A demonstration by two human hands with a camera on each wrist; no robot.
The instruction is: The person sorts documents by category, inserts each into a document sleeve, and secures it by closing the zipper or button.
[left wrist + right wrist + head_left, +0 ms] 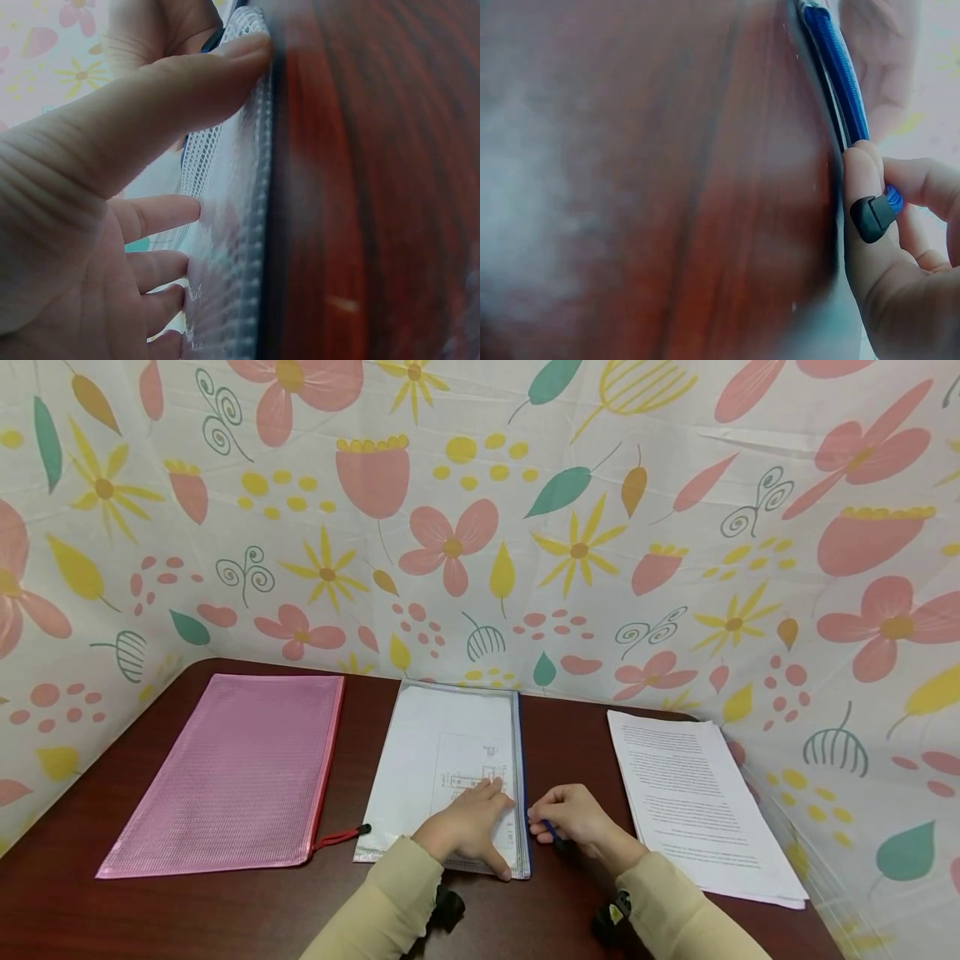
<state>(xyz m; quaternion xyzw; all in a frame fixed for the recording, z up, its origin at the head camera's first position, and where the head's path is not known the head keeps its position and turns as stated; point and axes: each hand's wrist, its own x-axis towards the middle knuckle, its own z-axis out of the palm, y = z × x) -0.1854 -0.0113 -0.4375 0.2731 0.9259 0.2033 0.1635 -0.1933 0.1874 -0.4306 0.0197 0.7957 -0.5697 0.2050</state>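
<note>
A clear mesh zip pouch (412, 735) with a printed sheet inside lies mid-table, its blue zipper (838, 71) along the right side. My left hand (468, 822) rests on the pouch's lower part with fingers spread. In the left wrist view, that thumb (187, 90) lies at the pouch's near edge and the fingertips touch its surface. At the right edge, my right hand (573, 817) pinches the zipper's pull between thumb and fingers. The blue cord with a black end piece (874, 217) hangs out over the thumb; the slider itself is hidden by the fingers.
To the left lies a pink mesh zip pouch (232, 768) with a red cord pull (341, 837). A stack of printed paper (693, 802) lies on the right. The dark wooden table (187, 914) backs onto a flower-patterned curtain (450, 468).
</note>
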